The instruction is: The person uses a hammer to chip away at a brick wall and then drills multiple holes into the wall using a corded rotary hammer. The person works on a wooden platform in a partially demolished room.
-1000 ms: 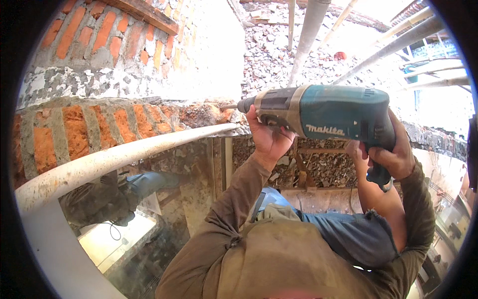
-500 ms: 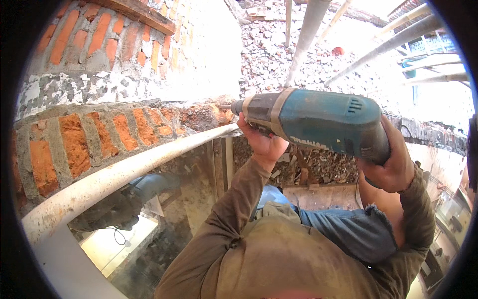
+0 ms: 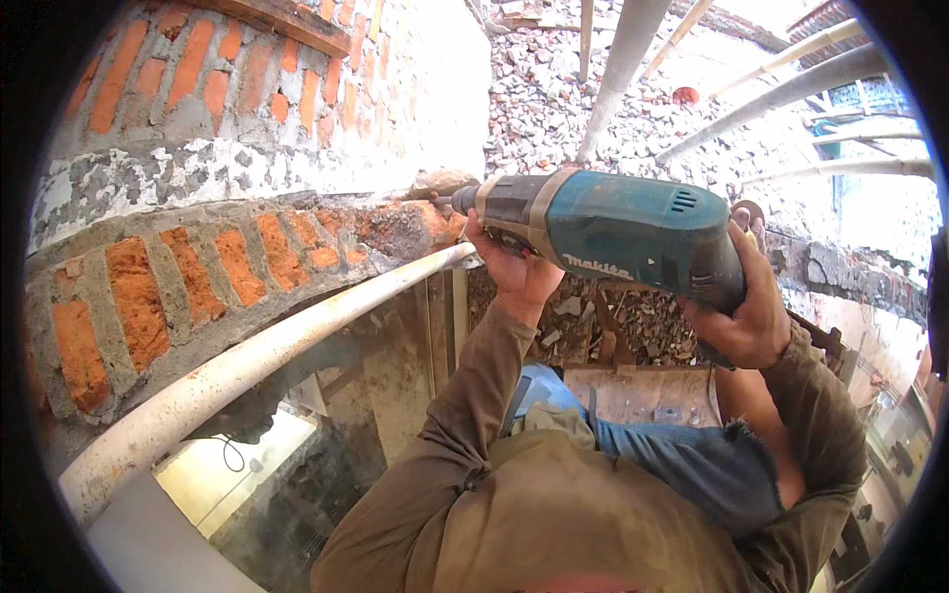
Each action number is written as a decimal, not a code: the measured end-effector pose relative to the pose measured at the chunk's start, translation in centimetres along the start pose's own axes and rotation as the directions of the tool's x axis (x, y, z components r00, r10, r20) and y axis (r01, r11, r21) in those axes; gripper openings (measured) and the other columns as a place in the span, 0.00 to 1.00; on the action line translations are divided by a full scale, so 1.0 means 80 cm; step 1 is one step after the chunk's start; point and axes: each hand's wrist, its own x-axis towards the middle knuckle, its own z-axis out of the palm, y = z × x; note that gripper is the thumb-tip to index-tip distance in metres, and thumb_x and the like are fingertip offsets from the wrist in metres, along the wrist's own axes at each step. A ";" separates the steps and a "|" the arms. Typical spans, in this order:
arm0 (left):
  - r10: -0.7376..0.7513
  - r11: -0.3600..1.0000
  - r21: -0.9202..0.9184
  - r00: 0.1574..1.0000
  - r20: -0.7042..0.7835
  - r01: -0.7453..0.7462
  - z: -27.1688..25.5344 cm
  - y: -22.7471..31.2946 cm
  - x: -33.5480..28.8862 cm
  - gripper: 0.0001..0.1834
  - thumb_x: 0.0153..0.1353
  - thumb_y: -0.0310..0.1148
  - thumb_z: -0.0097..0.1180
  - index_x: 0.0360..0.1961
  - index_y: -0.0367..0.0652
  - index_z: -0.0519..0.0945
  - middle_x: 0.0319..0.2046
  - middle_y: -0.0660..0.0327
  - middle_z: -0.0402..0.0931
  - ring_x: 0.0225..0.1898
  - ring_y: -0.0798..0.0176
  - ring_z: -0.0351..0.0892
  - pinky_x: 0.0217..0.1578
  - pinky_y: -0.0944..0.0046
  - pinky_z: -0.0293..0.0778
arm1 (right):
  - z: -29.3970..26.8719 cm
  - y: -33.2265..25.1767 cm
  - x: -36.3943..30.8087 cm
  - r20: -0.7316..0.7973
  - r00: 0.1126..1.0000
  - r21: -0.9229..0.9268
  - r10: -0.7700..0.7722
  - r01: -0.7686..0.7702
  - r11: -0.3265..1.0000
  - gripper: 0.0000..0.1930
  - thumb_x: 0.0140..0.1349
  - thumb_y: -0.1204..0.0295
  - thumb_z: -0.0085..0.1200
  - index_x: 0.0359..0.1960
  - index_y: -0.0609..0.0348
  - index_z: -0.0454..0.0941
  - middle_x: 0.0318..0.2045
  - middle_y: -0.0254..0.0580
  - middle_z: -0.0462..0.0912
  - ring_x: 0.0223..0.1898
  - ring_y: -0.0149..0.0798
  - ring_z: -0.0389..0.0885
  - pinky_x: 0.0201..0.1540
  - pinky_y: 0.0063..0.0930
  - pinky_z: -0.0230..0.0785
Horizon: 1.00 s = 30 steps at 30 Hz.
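Note:
A teal and dark rotary hammer [image 3: 633, 222] lies almost level across the middle of the head view, its nose pointing left. My left hand [image 3: 514, 272] is closed around the underside of its front part, just behind the chuck. At the rear, my right hand [image 3: 746, 311] grips the handle; some of its fingers are hidden behind the tool body. The short visible bit meets the broken end of a brick ledge [image 3: 237, 265]. Right above the bit sits a loose-looking chunk of masonry [image 3: 442, 182]. The bit's tip is hidden in the rubble.
A pale, spattered pipe [image 3: 267, 366] slants below the ledge, left of my arms. Behind the ledge rises a brick wall [image 3: 188, 69] with a wooden plank [image 3: 282, 22]. Rubble [image 3: 539, 99] covers the ground beyond, crossed by slanting poles [image 3: 623, 74]. A board [image 3: 643, 390] lies below me.
The hammer's rear and my right hand have shifted left and slightly down. The chunk above the bit now stands out higher from the ledge. A blue shape beneath the pipe is gone from sight.

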 end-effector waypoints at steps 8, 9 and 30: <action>-0.132 0.989 -0.061 0.991 -0.010 0.132 0.028 -0.025 0.010 0.33 0.68 0.65 0.52 0.64 0.54 0.79 0.61 0.66 0.81 0.64 0.60 0.78 0.65 0.55 0.73 | -0.048 0.023 -0.001 0.109 0.957 0.517 0.270 -0.287 0.806 0.46 0.50 0.79 0.62 0.74 0.65 0.56 0.53 0.52 0.80 0.51 0.41 0.85 0.45 0.34 0.84; -0.151 0.984 -0.095 0.989 -0.003 0.150 0.034 -0.031 0.009 0.34 0.68 0.65 0.51 0.64 0.54 0.79 0.61 0.67 0.81 0.64 0.62 0.78 0.63 0.59 0.75 | -0.056 0.021 -0.001 0.123 0.946 0.535 0.302 -0.319 0.782 0.47 0.49 0.79 0.63 0.75 0.65 0.56 0.52 0.52 0.80 0.49 0.41 0.86 0.42 0.32 0.85; 0.086 0.993 -0.079 0.995 -0.045 -0.089 -0.020 -0.021 0.047 0.34 0.67 0.66 0.56 0.63 0.55 0.81 0.63 0.66 0.79 0.68 0.58 0.74 0.73 0.49 0.62 | -0.031 0.002 0.093 0.102 0.976 0.277 0.190 -0.211 0.937 0.36 0.67 0.57 0.64 0.67 0.70 0.67 0.31 0.36 0.81 0.25 0.27 0.80 0.28 0.24 0.75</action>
